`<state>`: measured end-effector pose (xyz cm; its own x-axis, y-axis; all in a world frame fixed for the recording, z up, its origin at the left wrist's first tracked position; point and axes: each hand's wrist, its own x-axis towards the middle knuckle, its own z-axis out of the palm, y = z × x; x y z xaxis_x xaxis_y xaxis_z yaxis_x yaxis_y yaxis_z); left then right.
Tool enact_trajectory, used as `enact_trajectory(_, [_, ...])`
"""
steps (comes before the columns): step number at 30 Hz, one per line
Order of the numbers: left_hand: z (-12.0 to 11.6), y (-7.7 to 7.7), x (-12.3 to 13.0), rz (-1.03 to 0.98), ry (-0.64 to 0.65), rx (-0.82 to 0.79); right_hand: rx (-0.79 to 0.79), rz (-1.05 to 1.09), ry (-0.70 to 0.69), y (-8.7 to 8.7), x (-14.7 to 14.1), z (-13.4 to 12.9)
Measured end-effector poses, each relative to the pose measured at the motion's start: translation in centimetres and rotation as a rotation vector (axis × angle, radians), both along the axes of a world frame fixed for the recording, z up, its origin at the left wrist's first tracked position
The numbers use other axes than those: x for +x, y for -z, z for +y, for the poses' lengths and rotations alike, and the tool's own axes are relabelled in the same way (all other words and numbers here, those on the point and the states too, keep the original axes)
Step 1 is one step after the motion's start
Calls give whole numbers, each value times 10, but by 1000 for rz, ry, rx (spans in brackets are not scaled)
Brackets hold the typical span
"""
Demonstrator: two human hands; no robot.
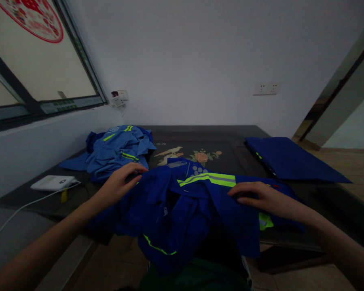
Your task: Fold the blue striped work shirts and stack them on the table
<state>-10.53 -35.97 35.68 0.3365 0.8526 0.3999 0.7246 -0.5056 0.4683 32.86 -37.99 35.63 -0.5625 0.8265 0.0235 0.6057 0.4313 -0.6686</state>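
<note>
A dark blue work jacket [182,210] with yellow-green and grey reflective bands lies rumpled over the near table edge, its lower part hanging down. My left hand [125,178] rests at its left shoulder area, fingers loosely bent and the thumb apart from them. On the right, my right hand [259,195] lies on the spread sleeve side beside the bright band [218,179], with its thumb and fingers apart. Folds hide how the jacket's lower layers lie, and some fingertips are hard to make out against the dark cloth.
The dark table [230,133] has a bird-and-flower picture. A heap of blue clothes [121,147] lies at back left, a folded blue garment [291,157] at right. A white device [52,182] with a cable lies left. Wall sockets [266,88] are behind.
</note>
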Motion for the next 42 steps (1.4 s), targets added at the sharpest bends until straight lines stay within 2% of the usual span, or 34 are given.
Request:
enact_trajectory(3, [6, 10, 1, 53, -2, -42, 19, -30, -15, 4, -6, -5])
enact_trajectory(6, [15, 24, 2, 59, -21, -159, 17, -94, -31, 12, -11, -8])
enact_trajectory(9, [20, 28, 6, 19, -34, -251, 34, -161, -8, 25, -19, -10])
enact_trajectory(13, [20, 17, 12, -74, -18, -288, 159, -221, 59, 46, -35, -12])
enact_trajectory(15, [18, 9, 13, -139, 14, -310, 167, -254, 123, 53, -43, -11])
enact_trajectory(20, [12, -4, 9, -310, 36, -358, 195, -208, 264, 57, -46, -4])
enact_trajectory(23, [9, -5, 7, -411, -6, -389, 223, -222, 257, 58, -44, 2])
enact_trajectory(26, [10, -5, 9, -374, -34, -407, 269, -214, 180, 58, -47, 8])
enact_trajectory(28, [11, -7, 9, -296, -14, -415, 328, -167, 129, 51, -48, 11])
enact_trajectory(30, [13, -10, 8, -201, 15, -404, 387, -84, 107, 35, -47, 12])
enact_trajectory(36, [12, -28, -2, 94, 34, -232, 457, 83, 196, -40, -40, 8])
enact_trajectory(39, [10, -45, -2, 167, -117, 1, 581, 111, 233, -70, -45, 5])
enact_trajectory(42, [12, -70, 7, 161, -297, 286, 762, 157, 314, -93, -53, 1])
